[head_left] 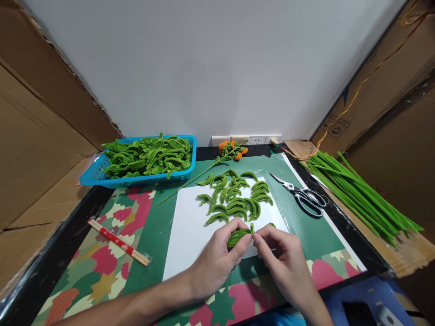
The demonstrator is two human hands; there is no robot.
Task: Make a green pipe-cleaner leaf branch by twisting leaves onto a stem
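Note:
My left hand [217, 256] is closed around a green fuzzy pipe-cleaner leaf [237, 236], its looped strands side by side. My right hand [285, 258] pinches at the leaf's right end, where a short green stub sticks up between the fingertips. The exact spot of the pinch is too small to make out. Just beyond both hands, several curved green pipe-cleaner pieces [237, 206] lie in loose groups on a white sheet [185, 226]. One more piece is partly hidden behind my right hand.
A blue basket [136, 182] heaped with green pieces stands back left. An orange-flowered stem [200, 174] lies behind the sheet. Scissors [302, 194] and long green pipe cleaners [363, 199] are on the right. Wrapped chopsticks [118, 242] lie left. A wire [356, 97] runs to the wall socket.

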